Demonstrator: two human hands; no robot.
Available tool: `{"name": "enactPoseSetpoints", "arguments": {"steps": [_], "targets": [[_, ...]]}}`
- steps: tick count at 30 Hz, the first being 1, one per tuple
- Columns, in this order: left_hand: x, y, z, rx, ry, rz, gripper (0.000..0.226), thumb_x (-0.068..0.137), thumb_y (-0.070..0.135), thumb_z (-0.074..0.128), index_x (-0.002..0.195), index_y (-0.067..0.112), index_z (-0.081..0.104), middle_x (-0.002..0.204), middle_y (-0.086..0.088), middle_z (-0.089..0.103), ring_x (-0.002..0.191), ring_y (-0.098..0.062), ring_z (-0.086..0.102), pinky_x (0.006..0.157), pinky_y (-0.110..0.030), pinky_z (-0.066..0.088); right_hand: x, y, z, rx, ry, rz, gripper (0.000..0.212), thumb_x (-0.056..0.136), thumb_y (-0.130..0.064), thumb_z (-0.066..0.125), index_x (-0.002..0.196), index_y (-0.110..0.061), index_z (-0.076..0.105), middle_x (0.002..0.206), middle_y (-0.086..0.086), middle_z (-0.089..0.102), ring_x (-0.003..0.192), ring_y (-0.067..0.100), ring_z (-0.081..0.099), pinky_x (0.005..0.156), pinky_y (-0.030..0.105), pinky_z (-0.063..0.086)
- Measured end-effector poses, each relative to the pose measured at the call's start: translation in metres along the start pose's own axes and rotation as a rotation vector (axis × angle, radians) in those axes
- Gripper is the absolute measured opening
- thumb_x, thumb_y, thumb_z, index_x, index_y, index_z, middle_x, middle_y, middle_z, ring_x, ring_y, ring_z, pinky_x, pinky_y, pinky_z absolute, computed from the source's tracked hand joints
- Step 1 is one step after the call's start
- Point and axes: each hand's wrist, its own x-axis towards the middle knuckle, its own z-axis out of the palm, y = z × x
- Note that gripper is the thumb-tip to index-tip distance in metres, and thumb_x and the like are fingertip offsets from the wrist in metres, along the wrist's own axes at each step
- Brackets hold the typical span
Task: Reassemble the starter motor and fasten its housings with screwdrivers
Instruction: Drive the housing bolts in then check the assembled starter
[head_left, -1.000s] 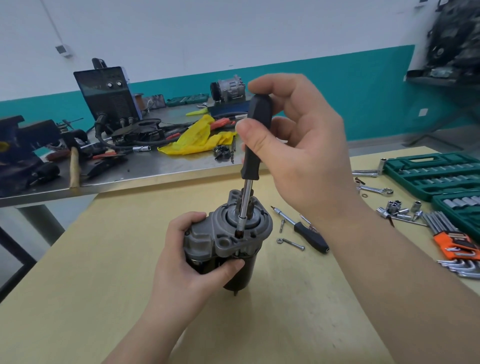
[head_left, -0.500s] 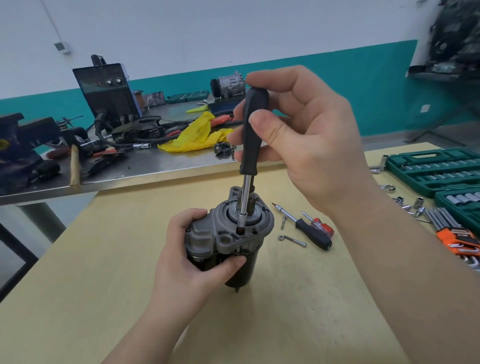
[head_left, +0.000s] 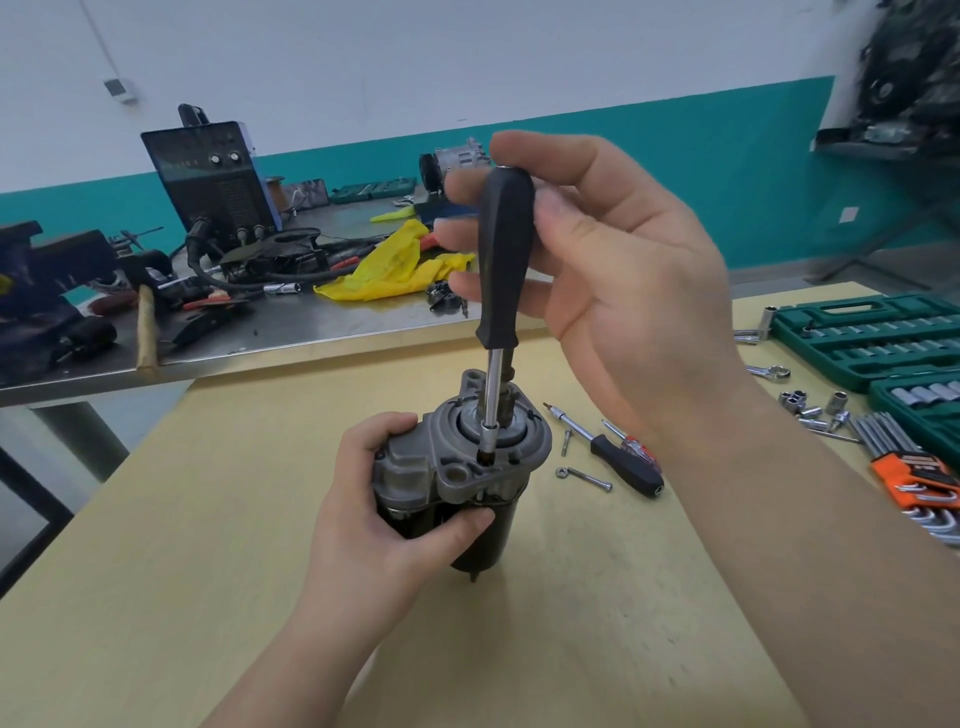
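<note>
**Driver seated in the starter motor's front housing**

My left hand (head_left: 387, 512) grips the starter motor (head_left: 462, 467), which stands upright near the middle of the tabletop (head_left: 156, 597). My right hand (head_left: 613, 270) has its fingers curled round the black handle of the screwdriver (head_left: 501, 270), whose tip sits in a hole of the grey housing. Toward the right edge lie a second screwdriver (head_left: 618, 460), 1 loose bolt (head_left: 584, 478) and green socket cases (head_left: 872, 338).

Loose tools (head_left: 626, 460) crowd motor's (head_left: 457, 478) right
</note>
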Motion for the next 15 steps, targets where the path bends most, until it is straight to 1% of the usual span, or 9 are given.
{"name": "enactPoseSetpoints", "arguments": {"steps": [2, 4, 7, 9, 15], "targets": [[0.000, 0.000, 0.000, -0.004, -0.003, 0.001, 0.081, 0.054, 0.042, 0.094, 0.123, 0.056, 0.054, 0.120, 0.026, 0.070, 0.106, -0.001, 0.072, 0.083, -0.007, 0.052, -0.001, 0.002, 0.001, 0.021, -0.032, 0.004, 0.025, 0.108, -0.005, 0.044, 0.123, -0.011, 0.063, 0.113, 0.020, 0.071, 0.099, 0.038, 0.072, 0.086, 0.055, 0.063], [0.000, 0.000, -0.001, -0.008, -0.009, -0.003, 0.081, 0.055, 0.042, 0.094, 0.124, 0.056, 0.054, 0.120, 0.025, 0.069, 0.106, -0.002, 0.072, 0.084, -0.007, 0.052, -0.001, 0.005, 0.004, 0.000, -0.028, -0.012, 0.023, 0.106, -0.004, 0.050, 0.122, -0.014, 0.063, 0.107, 0.013, 0.068, 0.092, 0.033, 0.068, 0.080, 0.049, 0.062], [0.000, 0.000, -0.001, -0.004, -0.012, 0.001, 0.080, 0.056, 0.041, 0.094, 0.124, 0.056, 0.054, 0.118, 0.026, 0.069, 0.105, -0.001, 0.072, 0.083, -0.007, 0.052, 0.000, 0.009, 0.008, -0.072, 0.001, -0.059, 0.025, 0.102, -0.002, 0.058, 0.121, -0.018, 0.064, 0.101, 0.005, 0.063, 0.087, 0.033, 0.061, 0.077, 0.048, 0.063], [0.000, 0.000, 0.000, 0.000, -0.010, 0.002, 0.080, 0.056, 0.041, 0.093, 0.124, 0.056, 0.054, 0.119, 0.025, 0.069, 0.106, -0.001, 0.072, 0.083, -0.007, 0.052, -0.001, 0.010, 0.009, -0.107, 0.020, -0.100, 0.025, 0.101, -0.002, 0.061, 0.119, -0.019, 0.064, 0.100, 0.003, 0.063, 0.086, 0.034, 0.062, 0.074, 0.048, 0.064], [-0.001, -0.001, 0.000, 0.004, -0.002, 0.000, 0.080, 0.056, 0.042, 0.094, 0.125, 0.053, 0.054, 0.120, 0.024, 0.069, 0.107, -0.002, 0.072, 0.084, -0.009, 0.053, -0.003, 0.009, 0.010, -0.326, 0.198, -0.196, 0.025, 0.096, -0.009, 0.074, 0.111, -0.026, 0.064, 0.089, -0.012, 0.064, 0.085, 0.030, 0.067, 0.065, 0.045, 0.067]]}}
